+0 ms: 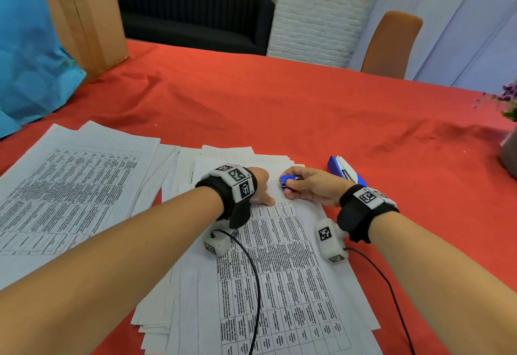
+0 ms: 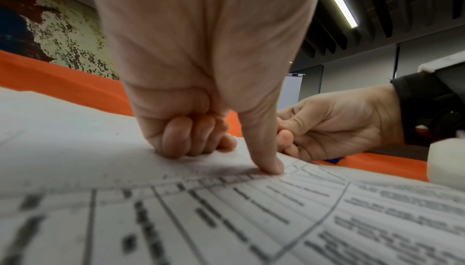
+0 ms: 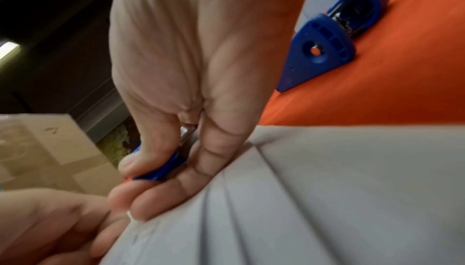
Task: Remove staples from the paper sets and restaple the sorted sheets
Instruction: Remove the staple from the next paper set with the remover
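A fanned set of printed sheets (image 1: pixel 282 268) lies on the red tablecloth (image 1: pixel 279 103) in front of me. My left hand (image 1: pixel 261 187) rests on its top edge, fingers curled under and the thumb (image 2: pixel 266 162) pressing the paper flat. Just to its right, at the top corner of the set, my right hand (image 1: pixel 310 187) pinches a small blue staple remover (image 1: pixel 288 180) between thumb and fingers (image 3: pixel 163 168). Whether its tips touch a staple is hidden. A blue stapler (image 1: pixel 347 173) lies on the cloth beyond my right wrist, also visible in the right wrist view (image 3: pixel 327 44).
A second stack of printed sheets (image 1: pixel 70 187) lies to the left. A cardboard box (image 1: pixel 84 16) and a blue bag (image 1: pixel 28 47) stand at the back left. An orange chair (image 1: pixel 391 44) is behind the table, and a potted plant (image 1: pixel 509 119) sits at the right edge.
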Motion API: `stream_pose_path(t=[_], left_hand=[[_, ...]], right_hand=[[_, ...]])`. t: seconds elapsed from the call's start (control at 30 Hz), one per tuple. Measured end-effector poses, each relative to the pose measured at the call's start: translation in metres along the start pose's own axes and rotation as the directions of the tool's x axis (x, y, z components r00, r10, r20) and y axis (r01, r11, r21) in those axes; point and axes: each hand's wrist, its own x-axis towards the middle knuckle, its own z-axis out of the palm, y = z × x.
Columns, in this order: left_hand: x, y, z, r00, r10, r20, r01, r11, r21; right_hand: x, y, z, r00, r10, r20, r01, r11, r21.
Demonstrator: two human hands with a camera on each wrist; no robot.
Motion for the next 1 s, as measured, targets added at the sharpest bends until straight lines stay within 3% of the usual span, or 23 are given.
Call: stream_pose_path(t=[0.1, 0.2, 0.3, 0.37, 0.4, 0.47, 0.53, 0.57, 0.7, 0.87, 1.0], left_hand=[[-0.005, 0.002, -0.001, 0.999, 0.013, 0.029, -0.013, 1.000, -0.019], [-0.014, -0.001, -0.005, 0.999, 0.020, 0.038, -0.017, 0.996, -0.088], [-0.015, -0.013, -0.008, 0.998, 0.026, 0.061, -0.003, 0.935, -0.356], [-0.018, -0.024, -0.008, 0.999, 0.008, 0.037, 0.012, 0.852, -0.523], [-0.018, -0.029, -0.008, 1.000, -0.013, 0.012, 0.018, 0.857, -0.516], [-0.016, -0.035, -0.003, 0.999, -0.043, 0.004, 0.040, 0.879, -0.476], [-0.019, -0.033, 0.001, 1.000, -0.028, -0.008, 0.021, 0.890, -0.456], [-0.021, -0.030, 0.002, 1.000, -0.018, -0.026, 0.004, 0.892, -0.452], [-0.022, -0.018, 0.005, 0.995, -0.001, -0.104, -0.040, 0.920, -0.389], [-0.022, -0.012, 0.005, 0.994, -0.016, -0.110, -0.021, 0.944, -0.328], [-0.024, -0.011, 0.004, 0.995, -0.014, -0.102, -0.018, 0.952, -0.306]], right_hand=[[-0.007, 0.006, -0.007, 0.988, -0.073, -0.134, 0.102, 0.969, 0.224], [-0.015, 0.007, -0.009, 0.983, -0.086, -0.164, 0.123, 0.965, 0.232], [-0.019, -0.007, 0.007, 0.992, -0.115, -0.048, 0.118, 0.989, 0.086], [-0.015, -0.022, 0.017, 0.983, -0.179, -0.048, 0.166, 0.967, -0.193], [-0.012, -0.030, 0.020, 0.974, -0.210, -0.081, 0.160, 0.900, -0.405], [-0.007, -0.041, 0.019, 0.970, -0.209, -0.121, 0.039, 0.631, -0.774], [-0.005, -0.046, 0.019, 0.986, -0.119, -0.121, -0.073, 0.348, -0.935], [-0.005, -0.045, 0.022, 0.990, -0.096, -0.108, -0.079, 0.262, -0.962], [-0.004, -0.035, 0.035, 0.991, -0.135, -0.026, -0.009, 0.121, -0.993], [0.002, -0.024, 0.036, 0.984, -0.179, -0.017, 0.005, 0.122, -0.993], [0.000, -0.019, 0.024, 0.973, -0.212, -0.089, -0.003, 0.377, -0.926]])
